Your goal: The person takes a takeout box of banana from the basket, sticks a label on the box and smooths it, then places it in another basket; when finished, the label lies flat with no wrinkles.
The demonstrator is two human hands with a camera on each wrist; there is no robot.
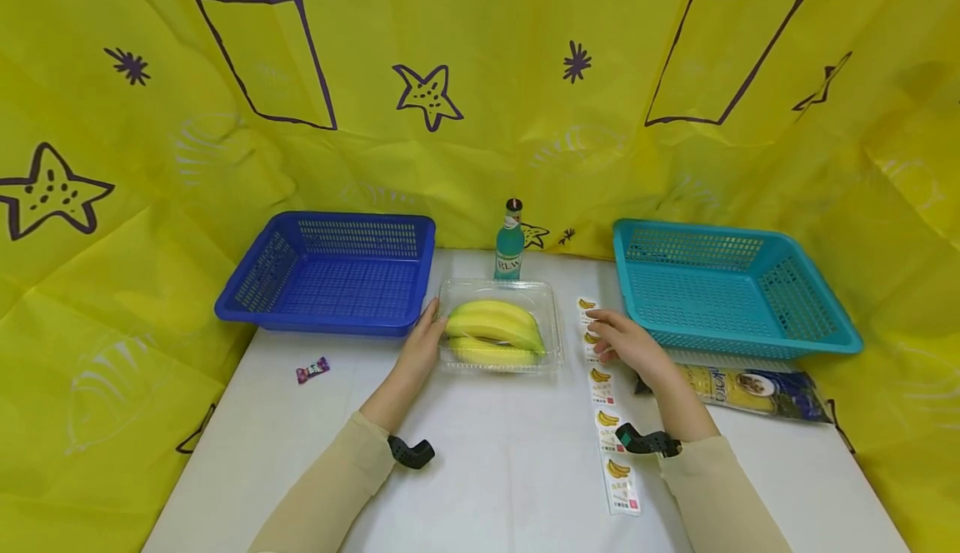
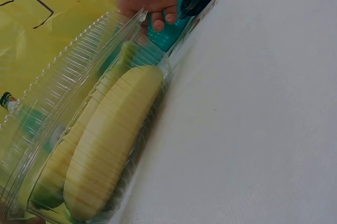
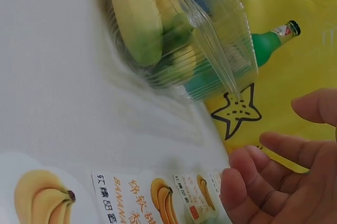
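Observation:
A clear plastic clamshell box (image 1: 557, 320) with yellow, green-tipped bananas (image 1: 495, 324) inside sits mid-table. My left hand (image 1: 424, 338) rests along the box's left side, its fingers fairly straight; only a bit of it shows in the left wrist view. To the right, a strip of banana stickers (image 1: 605, 420) runs front to back on the table. Over the strip's far part, my right hand (image 1: 626, 341) has its fingers loosely bent, with nothing seen in them. In the right wrist view the box (image 3: 221, 50) is apart from that hand.
A blue basket (image 1: 322, 320) stands at back left, a teal basket (image 1: 742, 341) at back right. A patterned packet (image 1: 750, 391) lies before the teal one. Behind the box stands a green bottle (image 1: 509, 245); a small wrapped candy (image 1: 312, 370) lies at left.

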